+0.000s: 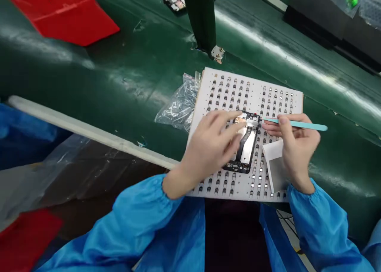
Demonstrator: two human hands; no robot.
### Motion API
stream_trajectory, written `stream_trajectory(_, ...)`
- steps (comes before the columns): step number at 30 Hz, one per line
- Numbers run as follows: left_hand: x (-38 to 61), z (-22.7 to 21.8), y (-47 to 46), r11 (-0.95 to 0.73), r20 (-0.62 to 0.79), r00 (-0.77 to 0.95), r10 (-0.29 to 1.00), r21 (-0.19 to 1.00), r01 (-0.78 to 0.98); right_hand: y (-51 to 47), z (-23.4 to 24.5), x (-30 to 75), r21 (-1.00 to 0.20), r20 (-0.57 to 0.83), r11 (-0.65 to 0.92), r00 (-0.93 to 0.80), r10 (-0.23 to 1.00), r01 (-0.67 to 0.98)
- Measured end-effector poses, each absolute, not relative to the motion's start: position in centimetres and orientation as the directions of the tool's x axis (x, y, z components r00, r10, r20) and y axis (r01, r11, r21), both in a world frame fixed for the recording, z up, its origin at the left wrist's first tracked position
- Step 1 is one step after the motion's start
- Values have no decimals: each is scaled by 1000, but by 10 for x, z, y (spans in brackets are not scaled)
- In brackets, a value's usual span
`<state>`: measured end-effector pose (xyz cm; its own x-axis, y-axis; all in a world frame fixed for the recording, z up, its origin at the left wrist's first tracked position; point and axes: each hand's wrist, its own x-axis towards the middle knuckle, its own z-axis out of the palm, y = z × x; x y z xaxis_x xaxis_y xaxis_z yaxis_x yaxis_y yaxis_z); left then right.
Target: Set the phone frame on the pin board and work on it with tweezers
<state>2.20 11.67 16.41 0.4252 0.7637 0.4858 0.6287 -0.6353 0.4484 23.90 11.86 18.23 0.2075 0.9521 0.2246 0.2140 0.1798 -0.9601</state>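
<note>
An opened smartphone (249, 147), its silver battery and inner parts showing, lies on a white board (255, 90) set with rows of small dark parts. My left hand (208, 141) reaches over the phone's left side with fingers stretched out, their tips at its upper part. Some of the phone is hidden under that hand. Between the fingers of my right hand (297, 145) is a pair of teal tweezers (306, 124). Their tip points left, to the phone's upper right edge. Below the right hand, a white sheet with a grey panel (278, 170) rests on the board.
Behind the board a dark green post (201, 22) rises from the green work surface (133, 77). A clear plastic bag (178, 105) lies left of the board. Farther off are another opened phone (174, 1) and a red sheet-like object (71, 16).
</note>
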Motion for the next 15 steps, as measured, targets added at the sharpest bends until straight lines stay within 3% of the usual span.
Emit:
stream_trajectory(5,13,145,164,-645,355,544,760,507,571,138,148,238,-980,105,65,211,972,189)
stream_trajectory(15,16,133,169,-702,347,611,711,402,588,136,145,238,-993,38,15,207,978,115)
